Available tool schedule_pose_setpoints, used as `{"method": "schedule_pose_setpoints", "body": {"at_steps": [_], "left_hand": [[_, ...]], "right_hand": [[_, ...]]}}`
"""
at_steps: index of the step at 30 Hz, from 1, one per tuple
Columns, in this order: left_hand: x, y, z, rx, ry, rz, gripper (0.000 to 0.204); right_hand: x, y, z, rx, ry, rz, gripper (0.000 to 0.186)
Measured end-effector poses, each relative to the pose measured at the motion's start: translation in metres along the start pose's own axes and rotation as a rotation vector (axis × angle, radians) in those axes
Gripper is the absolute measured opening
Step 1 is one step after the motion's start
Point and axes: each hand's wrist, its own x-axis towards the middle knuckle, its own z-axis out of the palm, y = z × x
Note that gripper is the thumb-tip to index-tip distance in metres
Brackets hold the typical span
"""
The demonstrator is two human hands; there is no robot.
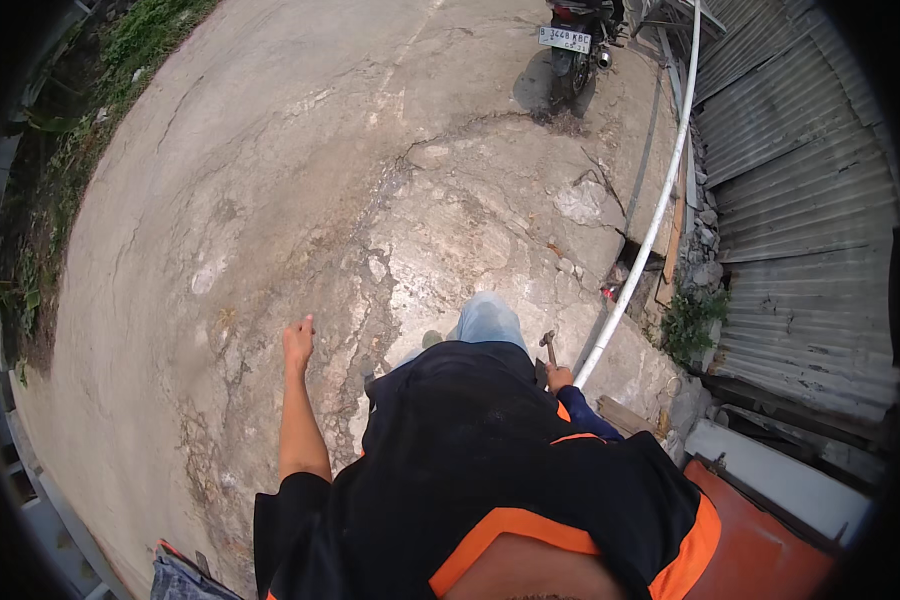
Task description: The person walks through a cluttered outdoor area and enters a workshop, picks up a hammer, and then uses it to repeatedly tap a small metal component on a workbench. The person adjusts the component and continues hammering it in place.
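My right hand [559, 379], close to my right thigh, is closed around the handle of a hammer [548, 345]. The hammer's head points up and away from me. Just to the right of that hand runs a long white pipe [650, 235]; I cannot tell whether the two touch. Out to my left hangs my left hand [297, 345] at the end of a bare forearm, over the cracked concrete ground [240, 260]. Its fingers look curled in, with one fingertip sticking forward, and nothing shows in it. My jeans knee [490, 318] pushes forward below the black shirt.
A parked motorbike [573, 60] stands ahead at the right. Beyond the pipe rises a corrugated metal wall [800, 220], with rubble and a green plant [692, 325] at its foot. An orange-red surface [755, 545] lies at lower right. Grass [135, 50] edges the left side.
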Motion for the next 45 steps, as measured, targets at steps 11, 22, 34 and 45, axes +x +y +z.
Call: {"method": "schedule_pose_setpoints", "body": {"at_steps": [11, 22, 34, 45], "left_hand": [[0.362, 0.303, 0.044, -0.178, 0.220, 0.144, 0.029], [0.496, 0.368, 0.160, 0.197, -0.567, -0.342, 0.025], [1.268, 0.995, 0.081, -0.109, 0.123, 0.512, 0.018], [1.443, 1.268, 0.335, 0.240, -0.652, 0.347, 0.034]], "right_hand": [[0.335, -0.313, -0.077, 0.381, -0.147, 0.221, 0.036], [0.527, -1.017, -0.339, 0.584, 0.537, -0.914, 0.040], [0.735, -1.026, -0.174, 0.052, 0.182, 0.124, 0.054], [0.991, -1.563, -0.496, 0.666, 0.182, -0.055, 0.049]]}}
